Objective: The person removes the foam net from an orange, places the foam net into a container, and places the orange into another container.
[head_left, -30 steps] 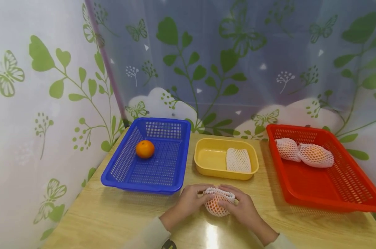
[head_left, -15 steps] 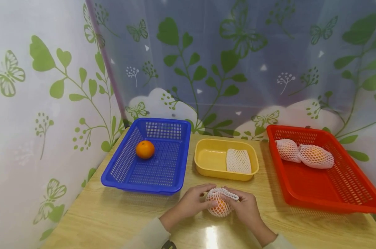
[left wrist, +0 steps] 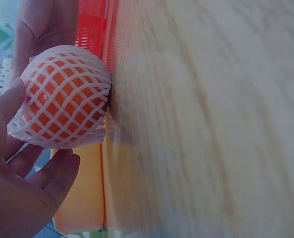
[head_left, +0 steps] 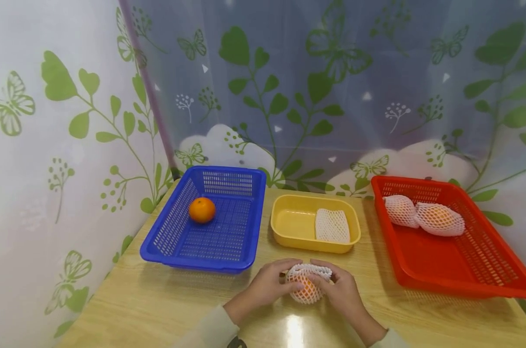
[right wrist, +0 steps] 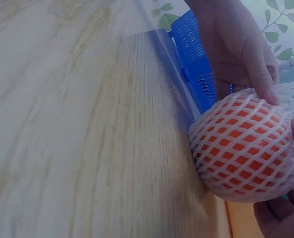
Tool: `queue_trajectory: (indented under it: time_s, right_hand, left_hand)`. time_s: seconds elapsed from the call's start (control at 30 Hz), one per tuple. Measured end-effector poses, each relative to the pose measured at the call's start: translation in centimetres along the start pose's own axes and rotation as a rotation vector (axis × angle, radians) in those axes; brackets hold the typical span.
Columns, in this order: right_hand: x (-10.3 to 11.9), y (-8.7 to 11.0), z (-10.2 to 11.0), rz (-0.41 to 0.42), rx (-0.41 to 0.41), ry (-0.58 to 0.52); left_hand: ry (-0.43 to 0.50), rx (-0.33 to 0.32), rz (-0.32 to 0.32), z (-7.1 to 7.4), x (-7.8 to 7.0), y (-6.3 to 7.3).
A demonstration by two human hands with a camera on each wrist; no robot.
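Note:
In the head view an orange in a white foam net point(head_left: 305, 291) sits low over the front middle of the table, held between both hands. The left hand point(head_left: 268, 283) grips its left side, thumb in front and fingers behind. From the right, the right hand point(head_left: 342, 290) grips it, thumb near the net's bunched upper edge. The left wrist view shows the net's mesh stretched over the orange point(left wrist: 65, 99), with the left fingers below it. Up close in the right wrist view, the netted orange point(right wrist: 243, 153) has the left thumb pressing its top.
A bare orange point(head_left: 202, 210) lies in the blue basket point(head_left: 219, 263) at the left. Behind the hands, a yellow tray point(head_left: 295, 222) holds a flat white foam net point(head_left: 332, 226). Two netted fruits point(head_left: 439, 219) lie in the red basket point(head_left: 437, 266) at the right.
The netted orange has shifted slightly to the right along with the left hand. The right thumb has moved up from the orange's front toward the net's upper edge.

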State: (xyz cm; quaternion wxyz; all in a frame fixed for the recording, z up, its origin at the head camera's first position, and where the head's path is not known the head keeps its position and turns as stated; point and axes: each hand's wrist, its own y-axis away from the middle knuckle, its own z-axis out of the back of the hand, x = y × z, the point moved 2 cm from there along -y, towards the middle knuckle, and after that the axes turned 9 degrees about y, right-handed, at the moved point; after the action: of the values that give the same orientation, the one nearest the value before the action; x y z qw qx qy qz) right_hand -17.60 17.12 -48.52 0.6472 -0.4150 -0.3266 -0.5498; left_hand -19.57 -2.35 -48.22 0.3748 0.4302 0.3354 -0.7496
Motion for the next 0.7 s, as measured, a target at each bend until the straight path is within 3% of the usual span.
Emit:
queue_trajectory:
  time_s: [0.13, 0.27, 0.43, 0.57, 0.7]
  right_hand:
    - [-0.02, 0.04, 0.00, -0.031, 0.074, 0.043]
    - [-0.11, 0.11, -0.07, -0.034, 0.138, 0.053]
    - [-0.02, -0.01, -0.12, -0.016, 0.146, 0.043]
    - [0.02, 0.07, -0.20, -0.011, 0.141, 0.028]
    - [0.09, 0.15, -0.23, -0.018, 0.123, 0.028]
  left_hand:
    - [-0.037, -0.065, -0.016, 0.16, -0.19, 0.08]
    - [-0.160, -0.182, -0.034, 0.18, -0.66, 0.26]
    - [-0.163, -0.288, -0.033, 0.06, -0.80, 0.33]
    - [-0.119, -0.279, -0.012, 0.15, -0.55, 0.35]
    - [-0.084, -0.207, -0.013, 0.33, -0.31, 0.31]
